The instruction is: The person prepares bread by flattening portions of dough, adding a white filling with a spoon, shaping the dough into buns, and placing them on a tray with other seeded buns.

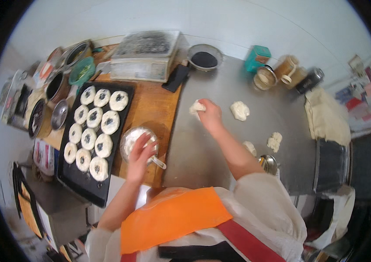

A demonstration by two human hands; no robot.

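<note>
Head view shows the right hand [211, 115] pinching a soft white dough lump [196, 108] over the grey metal counter [194, 161], likely to keep it from sagging. The left hand [140, 153], fingers loosely spread, is over a round bowl [121, 147] of white powder [134, 136], apparently placed beside the black rectangular tray [78, 177] for easy reach.

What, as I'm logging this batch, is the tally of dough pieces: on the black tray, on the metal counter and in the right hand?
Dough rounds on black tray: 12
Dough lumps on metal counter: 3
Held dough piece in right hand: 1
Total: 16
</note>
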